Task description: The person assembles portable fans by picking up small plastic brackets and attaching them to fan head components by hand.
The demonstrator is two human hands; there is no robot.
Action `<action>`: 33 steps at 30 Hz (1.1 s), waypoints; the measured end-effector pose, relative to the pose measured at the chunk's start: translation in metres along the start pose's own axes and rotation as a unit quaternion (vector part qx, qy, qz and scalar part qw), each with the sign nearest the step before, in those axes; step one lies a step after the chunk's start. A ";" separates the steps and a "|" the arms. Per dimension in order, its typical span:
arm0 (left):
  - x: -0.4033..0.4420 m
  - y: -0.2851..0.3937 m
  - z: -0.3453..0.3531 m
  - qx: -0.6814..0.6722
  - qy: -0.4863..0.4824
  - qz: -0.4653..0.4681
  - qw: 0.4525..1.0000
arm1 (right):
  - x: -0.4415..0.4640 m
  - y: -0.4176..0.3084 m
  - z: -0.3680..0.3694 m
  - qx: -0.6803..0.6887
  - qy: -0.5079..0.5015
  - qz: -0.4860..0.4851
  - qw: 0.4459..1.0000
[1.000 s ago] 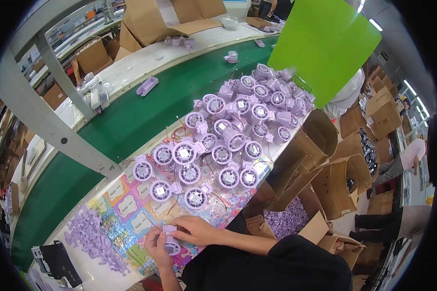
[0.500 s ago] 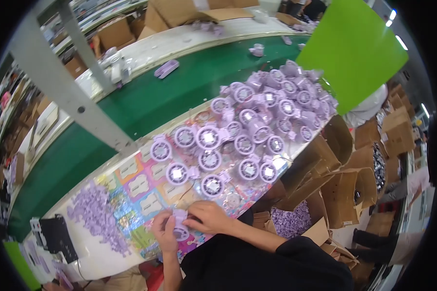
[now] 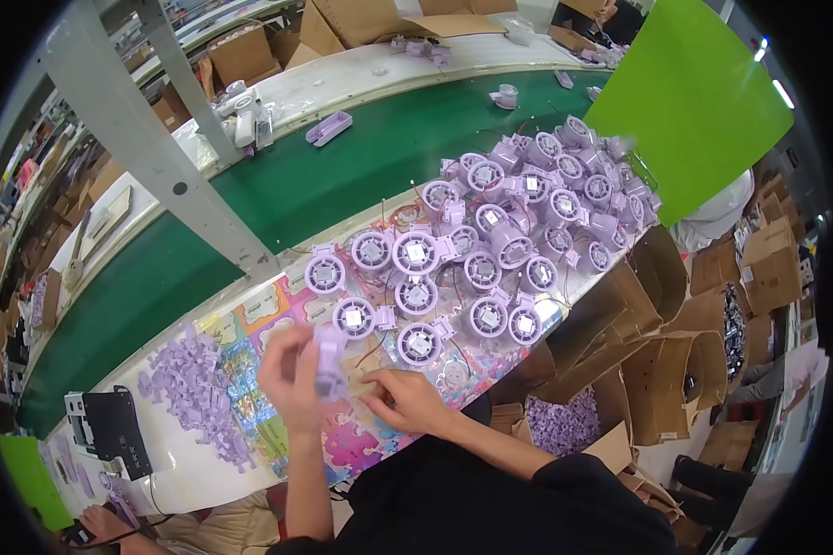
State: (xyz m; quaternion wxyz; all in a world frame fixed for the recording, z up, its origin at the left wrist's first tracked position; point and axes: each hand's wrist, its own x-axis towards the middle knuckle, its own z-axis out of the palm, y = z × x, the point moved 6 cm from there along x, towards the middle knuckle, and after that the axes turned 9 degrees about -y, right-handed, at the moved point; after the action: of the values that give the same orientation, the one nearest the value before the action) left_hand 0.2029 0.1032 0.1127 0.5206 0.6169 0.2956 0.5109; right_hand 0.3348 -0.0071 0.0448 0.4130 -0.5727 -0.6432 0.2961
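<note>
Since the earlier frame, the held unit [image 3: 329, 359] has come away from the right hand [image 3: 405, 400], raised by the left hand [image 3: 290, 377]. We see the left fingers pinching it, blurred, above the patterned sheet [image 3: 352, 446]. The right fingers are loosely curled just beside it; whether they grip anything, we cannot tell. Beyond them we find other units [image 3: 419, 344], wired and lying ring-up nearby, then crowding into a pile [image 3: 565, 190] towards the far end; we judge these the handled share. At the left, a heap of small parts [image 3: 194, 398] lies loose, and a box [image 3: 611, 427] below the surface [image 3: 171, 474] holds more small purple pieces, so much seems left. By the heap we note a black device [image 3: 111, 433]. Along the far side, a green belt [image 3: 250, 217] carries a tray [image 3: 329, 129]; a post [image 3: 157, 139] partly blocks our view of it, and a green panel [image 3: 694, 120] stands behind the pile. At lower left appears another person's hand [image 3: 105, 524].
</note>
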 end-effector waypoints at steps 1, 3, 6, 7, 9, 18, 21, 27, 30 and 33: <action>0.020 0.010 0.011 0.043 -0.007 0.051 0.998 | 0.000 0.001 0.002 -0.017 0.006 -0.015 1.000; 0.055 -0.003 0.027 0.058 -0.073 -0.003 0.996 | 0.001 0.000 0.004 -0.053 0.018 -0.045 0.997; 0.088 -0.029 0.057 0.076 -0.135 -0.078 0.985 | 0.001 -0.002 0.002 -0.037 0.023 -0.032 0.999; 0.096 -0.036 0.066 0.117 -0.147 -0.075 0.979 | 0.001 -0.002 0.003 -0.038 0.016 -0.026 0.999; 0.101 -0.049 0.075 0.168 -0.150 -0.061 0.972 | 0.000 0.000 0.003 -0.040 0.004 -0.011 0.999; 0.112 -0.044 0.077 0.226 -0.115 0.014 0.967 | 0.001 0.001 0.004 -0.027 0.001 -0.013 1.000; 0.139 -0.050 0.069 0.253 -0.097 0.035 0.962 | 0.001 0.004 0.004 -0.025 -0.010 -0.010 1.000; 0.233 -0.087 0.074 0.333 -0.125 -0.013 0.935 | 0.000 0.006 0.001 0.017 0.025 0.038 0.999; 0.277 -0.131 0.071 0.472 -0.108 0.015 0.875 | -0.002 0.012 0.005 0.007 0.011 0.041 0.999; 0.309 -0.158 0.058 0.555 -0.079 -0.028 0.828 | -0.002 0.010 0.003 0.000 0.017 0.028 0.999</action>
State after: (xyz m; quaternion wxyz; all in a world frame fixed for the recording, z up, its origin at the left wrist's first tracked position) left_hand 0.3772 0.4049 0.0671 0.1260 0.8317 0.5042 0.1956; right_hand 0.3367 -0.0066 0.0342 0.4157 -0.5955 -0.6198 0.2974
